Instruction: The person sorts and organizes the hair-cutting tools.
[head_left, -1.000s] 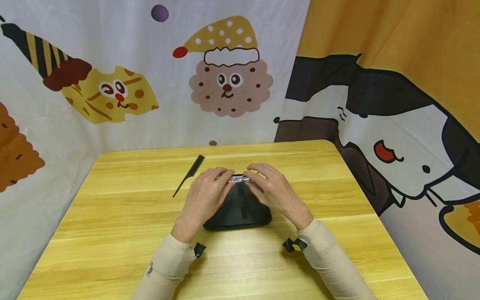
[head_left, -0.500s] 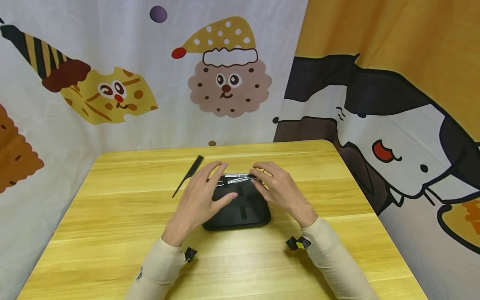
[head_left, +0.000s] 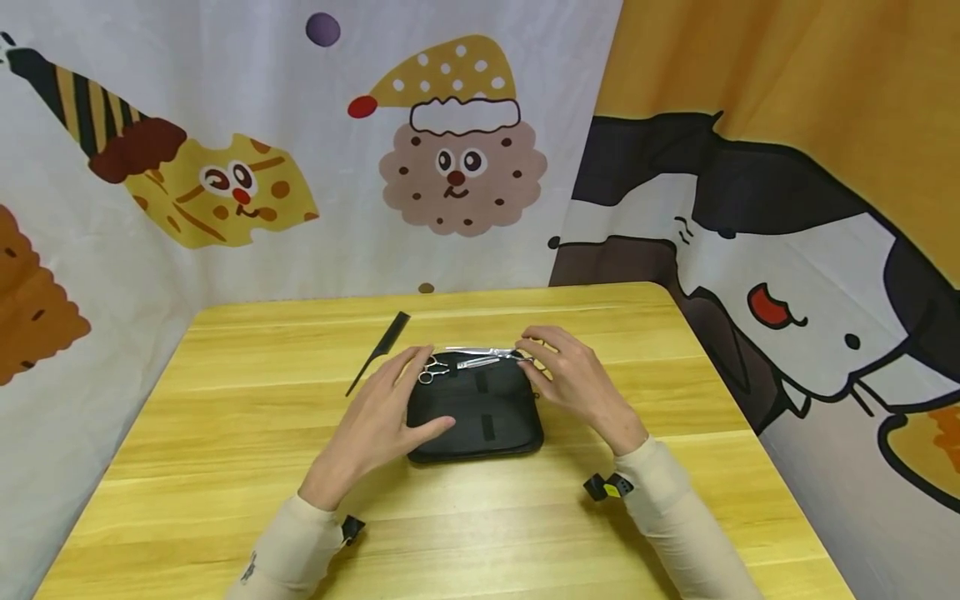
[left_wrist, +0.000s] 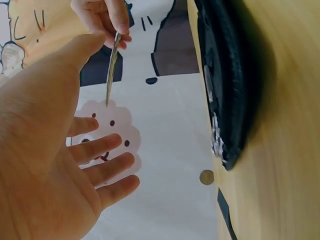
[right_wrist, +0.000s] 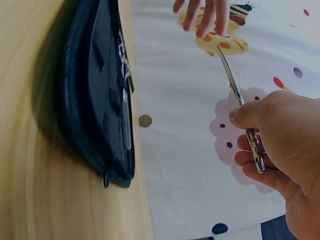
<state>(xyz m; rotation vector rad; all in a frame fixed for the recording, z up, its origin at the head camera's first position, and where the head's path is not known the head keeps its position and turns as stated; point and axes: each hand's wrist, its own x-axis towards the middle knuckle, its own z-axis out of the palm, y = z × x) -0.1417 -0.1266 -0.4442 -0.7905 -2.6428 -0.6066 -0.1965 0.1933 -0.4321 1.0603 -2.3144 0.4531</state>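
In the head view my right hand (head_left: pixel 570 375) pinches a pair of silver scissors (head_left: pixel 480 350) by the handle end, blades pointing left. The right wrist view shows thumb and fingers on the scissors (right_wrist: pixel 235 82), held up off the black zip case (head_left: pixel 450 425). A second pair of scissors (head_left: pixel 429 377) lies at the far side of the case, its finger rings to the left. My left hand (head_left: pixel 367 417) hovers beside the case's left side, fingers spread and holding nothing. Left wrist view: the hand (left_wrist: pixel 55 150) is apart from the scissor tips.
A black tail comb (head_left: pixel 382 343) lies on the wooden table (head_left: pixel 225 433), left of and beyond the case. Printed cartoon curtains (head_left: pixel 262 108) hang behind the table and along its sides.
My left hand has let go of the scissors and moved left and nearer, fingers spreading. My right hand has shifted slightly right with the scissors, and the second pair has come into view.
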